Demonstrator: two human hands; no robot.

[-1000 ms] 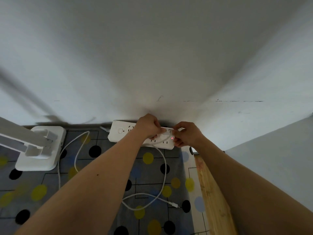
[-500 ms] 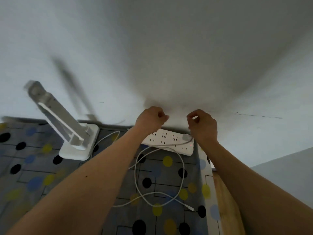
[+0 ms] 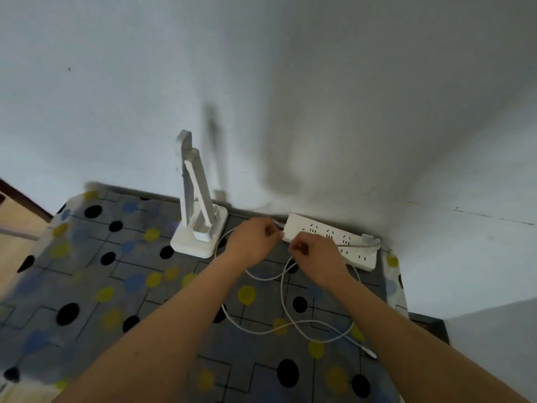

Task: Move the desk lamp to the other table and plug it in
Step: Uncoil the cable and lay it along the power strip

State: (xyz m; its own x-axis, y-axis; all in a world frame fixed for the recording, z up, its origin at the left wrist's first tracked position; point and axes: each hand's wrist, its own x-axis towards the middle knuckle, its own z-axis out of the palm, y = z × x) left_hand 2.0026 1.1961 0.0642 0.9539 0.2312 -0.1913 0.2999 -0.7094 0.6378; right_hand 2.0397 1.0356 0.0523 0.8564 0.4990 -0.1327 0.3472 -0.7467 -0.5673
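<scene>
2 grips, left hand (image 3: 252,242) and right hand (image 3: 316,257), are pinching the white cable (image 3: 281,289); tugging could be unseating the adapter (image 3: 369,242) to their right or toppling the desk lamp (image 3: 197,210) to their left.

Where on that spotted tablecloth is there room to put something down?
Free: tablecloth left of the desk lamp, plus its near-left corner. Crowded: between lamp and power strip, where left hand, right hand and looped white cable lie.

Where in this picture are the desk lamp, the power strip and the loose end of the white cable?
desk lamp (image 3: 187,245), head view, on its square base.
power strip (image 3: 322,226), head view, on its socketed top face.
white cable (image 3: 369,352), head view, on its free connector end.
</scene>
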